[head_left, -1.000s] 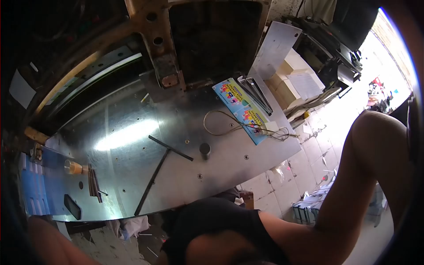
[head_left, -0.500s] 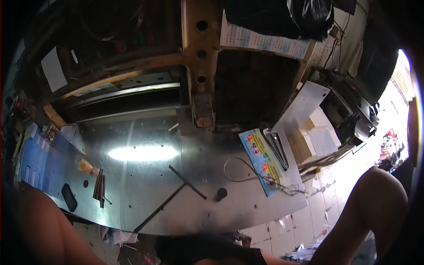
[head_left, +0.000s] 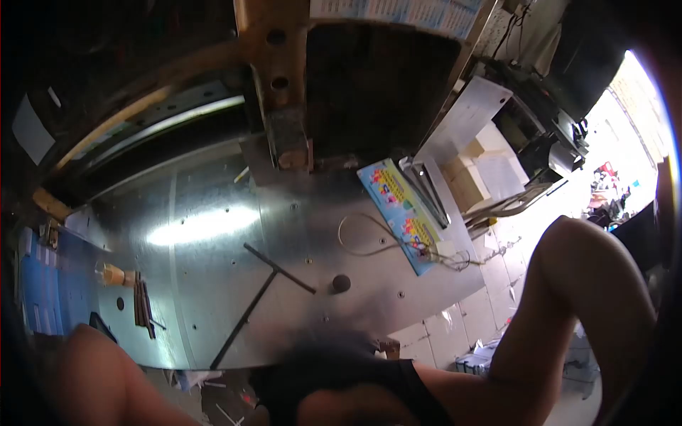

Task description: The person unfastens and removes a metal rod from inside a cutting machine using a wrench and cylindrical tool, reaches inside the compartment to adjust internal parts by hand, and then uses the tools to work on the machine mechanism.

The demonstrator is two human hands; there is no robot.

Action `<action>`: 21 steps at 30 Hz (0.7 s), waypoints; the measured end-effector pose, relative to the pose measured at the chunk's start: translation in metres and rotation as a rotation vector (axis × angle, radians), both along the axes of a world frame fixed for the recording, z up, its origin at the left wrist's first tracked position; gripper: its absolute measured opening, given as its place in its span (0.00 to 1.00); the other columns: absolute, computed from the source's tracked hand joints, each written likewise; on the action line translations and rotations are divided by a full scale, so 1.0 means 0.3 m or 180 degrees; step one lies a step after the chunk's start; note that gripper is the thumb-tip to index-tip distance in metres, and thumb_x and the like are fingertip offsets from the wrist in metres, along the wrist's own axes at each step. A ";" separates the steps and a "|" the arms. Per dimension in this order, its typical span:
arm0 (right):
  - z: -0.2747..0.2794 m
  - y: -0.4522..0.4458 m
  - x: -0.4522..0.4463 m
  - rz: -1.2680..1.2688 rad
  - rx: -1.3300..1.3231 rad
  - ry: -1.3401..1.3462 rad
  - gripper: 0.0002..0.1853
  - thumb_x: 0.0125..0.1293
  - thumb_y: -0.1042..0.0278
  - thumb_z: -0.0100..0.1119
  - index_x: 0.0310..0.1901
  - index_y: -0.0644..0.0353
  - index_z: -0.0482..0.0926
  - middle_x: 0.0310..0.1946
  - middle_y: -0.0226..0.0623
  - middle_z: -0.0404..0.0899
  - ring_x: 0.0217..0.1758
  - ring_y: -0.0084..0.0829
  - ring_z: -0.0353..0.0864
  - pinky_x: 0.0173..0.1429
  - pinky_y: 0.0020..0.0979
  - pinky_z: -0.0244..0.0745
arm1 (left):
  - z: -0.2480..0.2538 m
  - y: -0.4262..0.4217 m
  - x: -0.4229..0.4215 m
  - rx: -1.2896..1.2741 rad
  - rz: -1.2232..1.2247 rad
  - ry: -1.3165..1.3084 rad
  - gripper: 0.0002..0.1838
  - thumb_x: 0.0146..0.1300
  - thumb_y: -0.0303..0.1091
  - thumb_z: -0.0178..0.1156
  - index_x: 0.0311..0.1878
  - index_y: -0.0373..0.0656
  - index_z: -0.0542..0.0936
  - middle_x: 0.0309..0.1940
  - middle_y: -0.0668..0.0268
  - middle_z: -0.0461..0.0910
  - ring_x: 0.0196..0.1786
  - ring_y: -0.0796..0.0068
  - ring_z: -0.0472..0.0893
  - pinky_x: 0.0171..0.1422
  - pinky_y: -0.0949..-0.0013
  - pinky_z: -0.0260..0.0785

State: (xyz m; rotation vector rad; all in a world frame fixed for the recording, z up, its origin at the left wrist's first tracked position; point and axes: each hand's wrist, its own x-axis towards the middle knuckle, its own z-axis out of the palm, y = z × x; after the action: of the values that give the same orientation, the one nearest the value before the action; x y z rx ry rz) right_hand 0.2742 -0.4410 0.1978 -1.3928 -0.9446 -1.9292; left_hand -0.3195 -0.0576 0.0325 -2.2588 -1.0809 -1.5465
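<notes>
Neither of my hands shows. My left arm (head_left: 96, 369) rises at the lower left, bent, and leaves the view at the bottom edge. On the right my right arm (head_left: 529, 334) is bent sharply, with its lower part running out of view at the lower right. Both stand apart from the metal table (head_left: 213, 284). On it lie a dark T-shaped bar (head_left: 249, 312), a small dark round piece (head_left: 341, 284), several brown sticks (head_left: 144, 309) and a pale-brown tubular object (head_left: 114, 275).
A colourful printed sheet (head_left: 398, 206), thin dark metal strips (head_left: 430, 192) and a looped cable (head_left: 344, 245) lie at the table's right. Behind stands a brown machine frame (head_left: 273, 64). A blue panel (head_left: 41, 284) is at left, an open carton (head_left: 472, 177) at right.
The view has tilted and shifted, so the table's things sit further left and mostly higher. My right arm also sits further left and higher. The things on the table have not visibly moved.
</notes>
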 end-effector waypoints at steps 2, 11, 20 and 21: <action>-0.067 0.181 -0.147 0.0940 -0.0199 -0.0460 0.17 0.59 0.68 0.70 0.48 0.67 0.83 0.41 0.42 0.82 0.43 0.44 0.83 0.50 0.42 0.77 | -0.027 -0.006 0.005 0.0123 -0.0087 -0.0048 0.27 0.73 0.48 0.59 0.62 0.33 0.78 0.47 0.61 0.81 0.50 0.66 0.80 0.55 0.62 0.71; -0.675 1.046 -0.268 0.2937 -0.2257 0.1920 0.15 0.60 0.67 0.71 0.47 0.63 0.86 0.46 0.45 0.85 0.46 0.47 0.83 0.51 0.41 0.78 | -0.420 -0.120 0.018 -0.1914 -0.0368 0.0128 0.21 0.72 0.42 0.62 0.58 0.35 0.81 0.40 0.61 0.82 0.41 0.68 0.80 0.46 0.63 0.71; -0.938 1.591 0.134 0.0916 -0.3087 0.2689 0.15 0.69 0.56 0.63 0.54 0.49 0.88 0.52 0.49 0.85 0.55 0.51 0.85 0.60 0.49 0.81 | -0.680 -0.150 0.025 -0.2904 0.0025 0.0008 0.11 0.69 0.36 0.65 0.46 0.37 0.86 0.31 0.63 0.82 0.29 0.70 0.77 0.32 0.68 0.66; -0.932 1.600 0.126 0.0906 -0.3184 0.2787 0.15 0.69 0.56 0.63 0.54 0.48 0.88 0.53 0.49 0.86 0.55 0.51 0.85 0.60 0.49 0.81 | -0.679 -0.153 0.023 -0.2942 0.0040 -0.0003 0.11 0.69 0.36 0.65 0.46 0.38 0.86 0.31 0.63 0.82 0.29 0.70 0.77 0.32 0.68 0.66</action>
State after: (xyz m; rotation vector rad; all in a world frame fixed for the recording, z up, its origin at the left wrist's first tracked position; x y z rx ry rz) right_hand 0.3120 0.0389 -0.0817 -2.1676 -1.5526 -0.4130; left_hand -0.3127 -0.1035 -0.1711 -2.7292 -2.1259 -1.1472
